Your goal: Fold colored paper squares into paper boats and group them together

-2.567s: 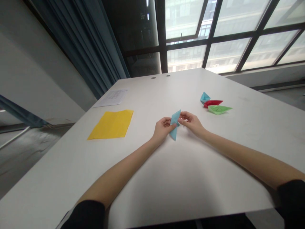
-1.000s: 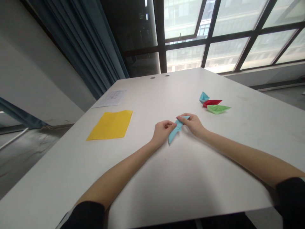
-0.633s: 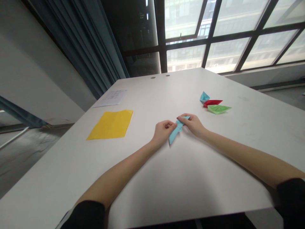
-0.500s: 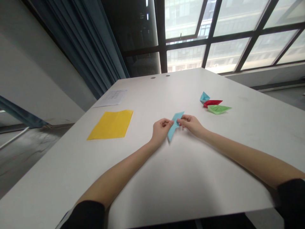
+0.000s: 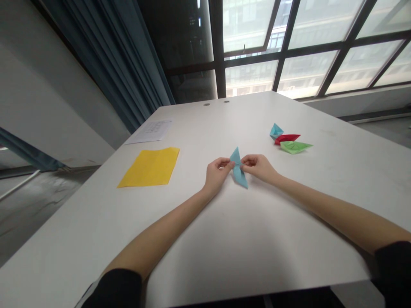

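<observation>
A folded light blue paper [image 5: 239,175] is held between my two hands near the middle of the table, one pointed end away from me and the other toward me. My left hand [image 5: 218,170] pinches its left side with thumb and fingers. On the right side, the thumb and fingers of my right hand [image 5: 257,166] are closed on the same paper. The fingertips of both hands are close together at its narrow middle.
On the white table [image 5: 199,239] a yellow sheet [image 5: 149,167] lies at the left, with a printed white page [image 5: 150,131] behind it. Folded blue [image 5: 275,131], red [image 5: 287,138] and green [image 5: 294,147] paper boats sit together at the right.
The blue paper has turned in my fingers: its near end has swung right and its far end left. Both hands stay in nearly the same place.
</observation>
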`<action>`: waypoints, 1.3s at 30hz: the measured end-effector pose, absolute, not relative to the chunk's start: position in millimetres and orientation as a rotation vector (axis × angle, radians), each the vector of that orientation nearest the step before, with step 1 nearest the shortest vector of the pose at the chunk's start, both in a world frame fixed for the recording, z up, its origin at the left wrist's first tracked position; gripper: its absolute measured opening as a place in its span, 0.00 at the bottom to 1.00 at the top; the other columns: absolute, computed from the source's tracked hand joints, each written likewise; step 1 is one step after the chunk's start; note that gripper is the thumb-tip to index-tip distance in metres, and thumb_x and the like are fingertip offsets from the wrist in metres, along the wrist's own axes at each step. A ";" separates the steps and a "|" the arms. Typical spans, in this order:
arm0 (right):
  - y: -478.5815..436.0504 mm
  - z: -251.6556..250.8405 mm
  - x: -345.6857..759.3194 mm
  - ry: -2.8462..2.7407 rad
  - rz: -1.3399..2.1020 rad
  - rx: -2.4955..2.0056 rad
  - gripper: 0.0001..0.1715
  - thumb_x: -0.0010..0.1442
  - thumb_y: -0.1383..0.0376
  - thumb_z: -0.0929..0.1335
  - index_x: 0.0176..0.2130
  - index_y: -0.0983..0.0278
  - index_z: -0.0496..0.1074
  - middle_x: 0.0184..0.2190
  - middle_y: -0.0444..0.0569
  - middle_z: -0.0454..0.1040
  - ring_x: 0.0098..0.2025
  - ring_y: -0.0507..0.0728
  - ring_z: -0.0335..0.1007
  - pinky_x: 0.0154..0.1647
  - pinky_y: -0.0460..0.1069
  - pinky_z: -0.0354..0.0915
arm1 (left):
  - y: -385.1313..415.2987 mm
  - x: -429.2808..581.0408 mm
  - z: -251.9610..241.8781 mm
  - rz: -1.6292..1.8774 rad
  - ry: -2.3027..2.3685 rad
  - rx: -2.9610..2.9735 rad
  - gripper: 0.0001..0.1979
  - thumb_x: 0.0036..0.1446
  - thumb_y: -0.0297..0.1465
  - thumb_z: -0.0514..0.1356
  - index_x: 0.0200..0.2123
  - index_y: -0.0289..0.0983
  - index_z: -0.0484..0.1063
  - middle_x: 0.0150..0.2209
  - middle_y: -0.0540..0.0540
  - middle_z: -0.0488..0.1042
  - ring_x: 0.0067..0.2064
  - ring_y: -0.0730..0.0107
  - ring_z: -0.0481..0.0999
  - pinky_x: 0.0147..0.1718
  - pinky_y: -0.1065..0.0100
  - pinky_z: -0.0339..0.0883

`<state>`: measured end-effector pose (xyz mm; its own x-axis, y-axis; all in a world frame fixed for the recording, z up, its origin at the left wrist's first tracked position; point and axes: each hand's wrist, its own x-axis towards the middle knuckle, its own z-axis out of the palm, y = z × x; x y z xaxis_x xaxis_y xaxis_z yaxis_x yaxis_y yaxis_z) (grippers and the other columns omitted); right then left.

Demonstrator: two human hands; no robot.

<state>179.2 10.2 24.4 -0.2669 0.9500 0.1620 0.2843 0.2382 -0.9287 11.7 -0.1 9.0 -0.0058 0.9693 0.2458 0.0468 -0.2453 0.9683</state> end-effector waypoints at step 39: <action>16.8 32.2 195.3 -2.568 0.080 -0.896 0.10 0.58 0.64 0.63 0.33 0.64 0.73 0.28 0.49 0.75 0.34 0.55 0.69 0.38 0.50 0.60 | -9.0 4.7 10.5 1.093 1.478 2.216 0.08 0.50 0.26 0.56 0.31 0.38 0.75 0.33 0.49 0.73 0.35 0.71 0.71 0.38 0.69 0.66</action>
<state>195.3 16.8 32.2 -0.7051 0.6067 0.3670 0.5826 0.7907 -0.1879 4.7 -9.0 10.5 0.1990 0.8751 0.4411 0.6780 -0.4479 0.5828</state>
